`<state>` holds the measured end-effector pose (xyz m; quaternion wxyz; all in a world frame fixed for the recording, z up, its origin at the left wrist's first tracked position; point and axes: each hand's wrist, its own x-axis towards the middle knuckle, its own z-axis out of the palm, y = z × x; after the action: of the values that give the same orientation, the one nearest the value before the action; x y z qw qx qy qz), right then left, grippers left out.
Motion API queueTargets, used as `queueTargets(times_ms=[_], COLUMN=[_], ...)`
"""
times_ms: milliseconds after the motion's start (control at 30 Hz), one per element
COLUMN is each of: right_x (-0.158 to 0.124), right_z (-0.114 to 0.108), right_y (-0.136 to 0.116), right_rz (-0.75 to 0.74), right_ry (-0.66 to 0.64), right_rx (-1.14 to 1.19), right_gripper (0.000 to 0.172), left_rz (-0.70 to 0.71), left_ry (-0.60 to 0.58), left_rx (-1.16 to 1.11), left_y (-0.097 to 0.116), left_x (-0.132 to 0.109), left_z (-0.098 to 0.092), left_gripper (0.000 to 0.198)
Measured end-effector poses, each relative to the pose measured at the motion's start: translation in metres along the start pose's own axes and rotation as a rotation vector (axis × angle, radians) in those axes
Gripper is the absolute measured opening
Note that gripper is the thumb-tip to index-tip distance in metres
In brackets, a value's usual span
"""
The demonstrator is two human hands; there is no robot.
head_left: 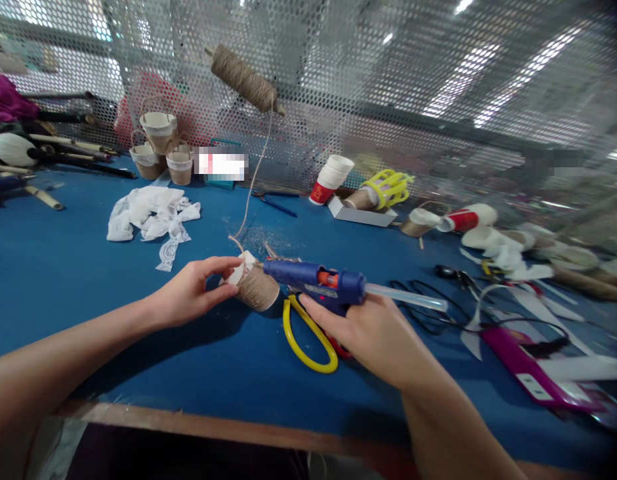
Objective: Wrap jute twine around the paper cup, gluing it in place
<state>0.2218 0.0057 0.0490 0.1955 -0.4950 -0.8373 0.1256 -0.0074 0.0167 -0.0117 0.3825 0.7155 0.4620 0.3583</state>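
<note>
My left hand [198, 293] pinches the white upper part of a small paper cup [258, 288] wrapped in brown twine. The cup lies tilted on its side above the blue table. My right hand [368, 340] grips a blue hot glue gun [313, 283], its nozzle at the cup's twine-wrapped edge. A clear glue stick [408, 297] sticks out of the gun's back. From the cup a strand of twine [255, 180] runs up to a twine spool [243, 79] on the mesh wall. Yellow-handled scissors [313, 343] lie under the gun, their blades partly hidden.
White lace [151, 210] lies at left, with small twine baskets [159, 130] behind it. Stacked paper cups [332, 179] and a yellow-netted roll [383, 190] stand at the back. Right of my hands are black cables [428, 313], white strips and a purple power strip [533, 370].
</note>
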Motion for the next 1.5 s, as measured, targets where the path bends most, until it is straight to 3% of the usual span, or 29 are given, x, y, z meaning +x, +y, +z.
queueTargets(times_ms=[267, 500, 633, 1167, 1367, 1500], right_x=[-0.002, 0.000, 0.004, 0.007, 0.005, 0.006], right_z=[0.003, 0.001, 0.002, 0.000, 0.001, 0.001], right_y=[-0.009, 0.002, 0.008, 0.004, 0.004, 0.005], right_rz=[-0.013, 0.028, 0.039, 0.064, 0.120, 0.084], right_ry=[-0.080, 0.000, -0.020, 0.011, -0.055, 0.020], right_rx=[0.142, 0.011, -0.011, 0.087, 0.151, 0.111], right_gripper=[0.010, 0.018, 0.019, 0.024, 0.034, 0.031], left_rz=[0.012, 0.006, 0.021, 0.031, 0.021, 0.029], left_ry=[-0.043, -0.033, -0.019, -0.027, -0.027, -0.027], left_rx=[0.040, 0.031, 0.069, 0.090, 0.096, 0.090], left_y=[0.002, 0.000, 0.000, -0.002, -0.002, -0.002], left_x=[0.001, 0.000, 0.000, -0.001, -0.001, -0.001], left_z=[-0.001, -0.001, -0.002, -0.001, -0.001, -0.001], left_gripper=[0.039, 0.042, 0.041, 0.044, 0.044, 0.045])
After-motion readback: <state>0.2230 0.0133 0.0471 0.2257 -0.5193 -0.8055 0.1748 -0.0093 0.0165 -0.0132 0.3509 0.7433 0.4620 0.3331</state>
